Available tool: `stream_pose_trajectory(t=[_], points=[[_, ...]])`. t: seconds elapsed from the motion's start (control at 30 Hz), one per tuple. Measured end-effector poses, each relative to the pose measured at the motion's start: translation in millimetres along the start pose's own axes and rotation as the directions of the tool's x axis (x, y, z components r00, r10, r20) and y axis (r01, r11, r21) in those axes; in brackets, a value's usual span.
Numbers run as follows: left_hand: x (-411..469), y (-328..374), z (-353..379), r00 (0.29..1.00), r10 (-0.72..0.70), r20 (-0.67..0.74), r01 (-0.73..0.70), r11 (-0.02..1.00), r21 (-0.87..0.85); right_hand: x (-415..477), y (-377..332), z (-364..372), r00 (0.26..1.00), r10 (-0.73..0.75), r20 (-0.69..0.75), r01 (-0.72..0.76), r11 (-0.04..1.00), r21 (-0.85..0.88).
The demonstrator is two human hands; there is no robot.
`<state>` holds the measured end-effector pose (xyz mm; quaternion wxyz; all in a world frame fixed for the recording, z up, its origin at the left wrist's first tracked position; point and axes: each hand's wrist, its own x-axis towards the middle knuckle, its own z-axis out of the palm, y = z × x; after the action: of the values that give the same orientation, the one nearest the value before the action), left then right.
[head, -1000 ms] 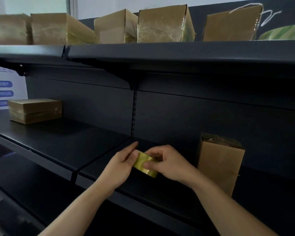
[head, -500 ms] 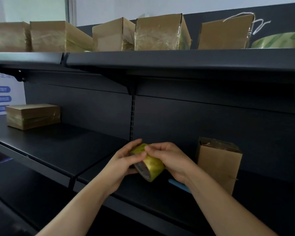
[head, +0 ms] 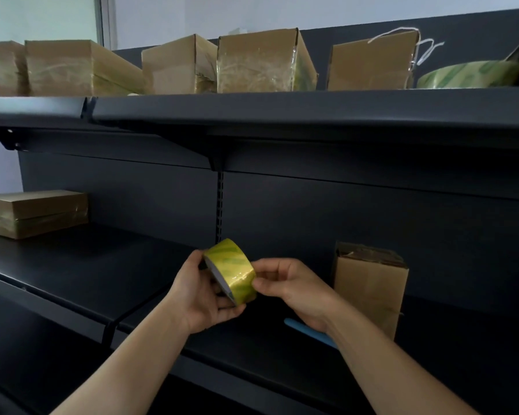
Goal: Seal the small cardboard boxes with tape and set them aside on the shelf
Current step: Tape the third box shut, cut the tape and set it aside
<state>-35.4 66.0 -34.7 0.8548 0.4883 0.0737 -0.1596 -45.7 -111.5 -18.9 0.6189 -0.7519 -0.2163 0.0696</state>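
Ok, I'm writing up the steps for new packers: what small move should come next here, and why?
Probably peel the tape's free end loose: the left hand grips the tape roll, the right hand pinches at its outer face, no strip is drawn out, and the cardboard box stands nearby.

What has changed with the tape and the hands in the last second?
The yellow tape roll was lifted slightly and turned on edge; the left hand now cradles it from below, and the right hand pinches its outer face. A blue item on the shelf has come into view under the right wrist. The cardboard boxes stayed put.
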Motion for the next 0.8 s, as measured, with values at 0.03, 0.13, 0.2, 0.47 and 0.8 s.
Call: stream_pose_trajectory(t=[0.03, 0.13, 0.2, 0.47, 0.8], points=[[0, 0, 1, 1.0, -0.023, 0.003, 0.023, 1.0, -0.009, 0, 0, 0, 1.0, -0.007, 0.012, 0.007, 1.0, -0.01], [1, 0, 4, 0.997, -0.071, 0.022, 0.071, 0.997, -0.027, -1, 0, -1, 0.999, -0.025, 0.045, 0.027, 0.998, -0.049], [1, 1, 5, 0.995, -0.088, 0.042, 0.089, 0.996, -0.032, -2, -1, -1, 0.998, -0.033, 0.054, 0.037, 0.997, -0.067], [9, -1, 15, 0.889, 0.442, -0.123, -0.396, 0.874, 0.281, 2, 0, 3, 0.992, -0.083, -0.093, 0.078, 0.996, -0.047], [16, -21, 5, 0.292, 0.711, 0.639, -0.538, -0.43, 0.725, 12, 1, 10, 0.956, -0.093, -0.278, 0.088, 0.996, -0.031]])
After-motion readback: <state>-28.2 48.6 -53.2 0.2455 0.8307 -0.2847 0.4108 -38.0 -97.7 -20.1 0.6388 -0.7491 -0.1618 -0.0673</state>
